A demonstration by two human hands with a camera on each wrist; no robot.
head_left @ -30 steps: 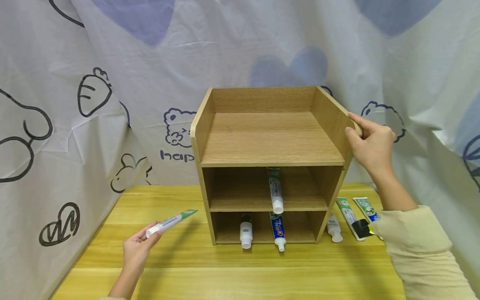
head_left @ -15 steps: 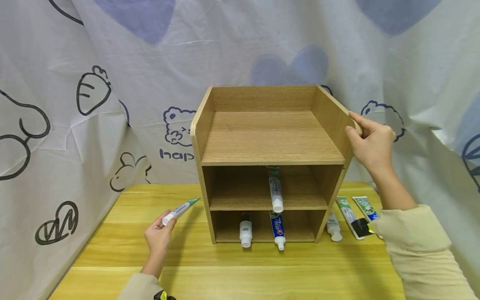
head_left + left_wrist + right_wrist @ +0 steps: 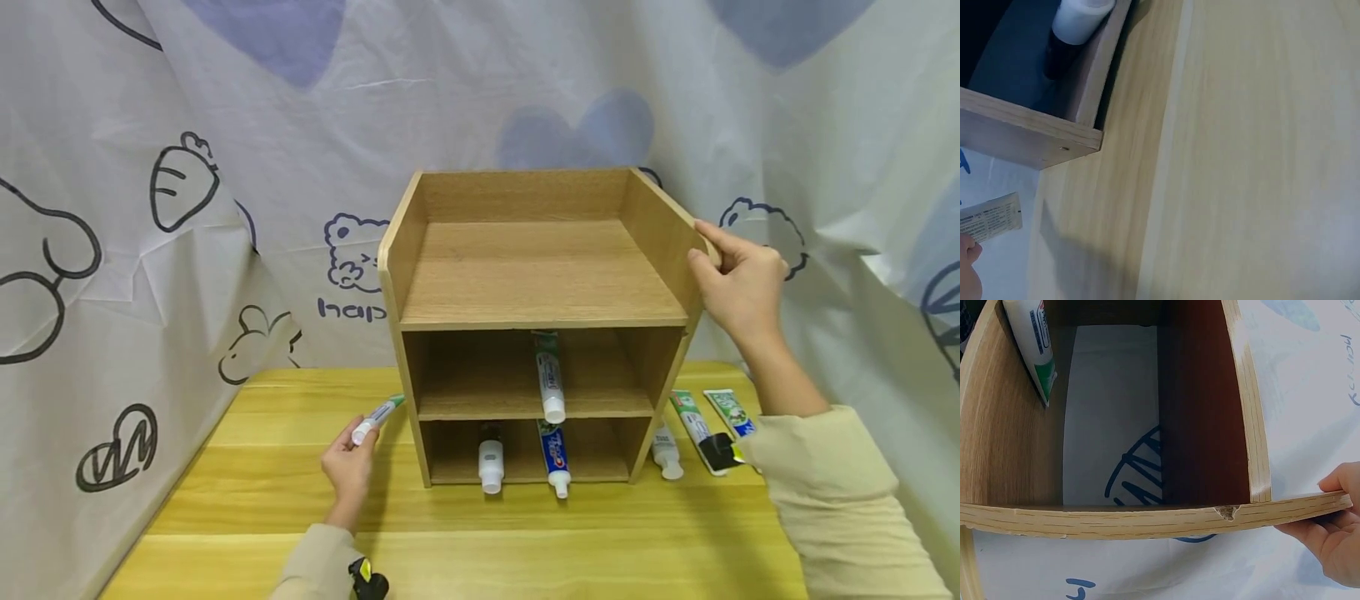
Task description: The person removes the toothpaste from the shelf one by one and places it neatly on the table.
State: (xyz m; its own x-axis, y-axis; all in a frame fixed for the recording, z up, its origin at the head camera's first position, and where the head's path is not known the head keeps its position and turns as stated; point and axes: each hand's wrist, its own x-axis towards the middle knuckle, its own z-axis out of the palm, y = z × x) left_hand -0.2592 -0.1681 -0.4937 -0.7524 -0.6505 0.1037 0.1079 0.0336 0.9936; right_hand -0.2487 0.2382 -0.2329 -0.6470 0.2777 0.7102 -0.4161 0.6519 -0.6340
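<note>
My left hand (image 3: 348, 468) holds a white toothpaste tube (image 3: 378, 419) with a green end, beside the left wall of a wooden shelf unit (image 3: 540, 321). In the left wrist view, printed text shows on that tube (image 3: 994, 215). My right hand (image 3: 746, 292) grips the upper front edge of the unit's right side panel, thumb inside. A green-and-white toothpaste tube (image 3: 551, 375) lies on the middle shelf, cap outward. Down on the bottom level are a white tube (image 3: 491, 462) with a dark end and a blue toothpaste tube (image 3: 555, 454), caps poking out.
Right of the unit, a white tube (image 3: 666, 450), a green-and-white toothpaste tube (image 3: 693, 421) and a green-and-blue tube (image 3: 731, 410) lie on the wooden table (image 3: 487, 550). The right sleeve (image 3: 832, 475) partly covers them. A printed white curtain (image 3: 465, 108) hangs behind.
My left hand has moved right and farther from me with the toothpaste tube, bringing it close to the unit's left wall. My right hand keeps its grip in the same place.
</note>
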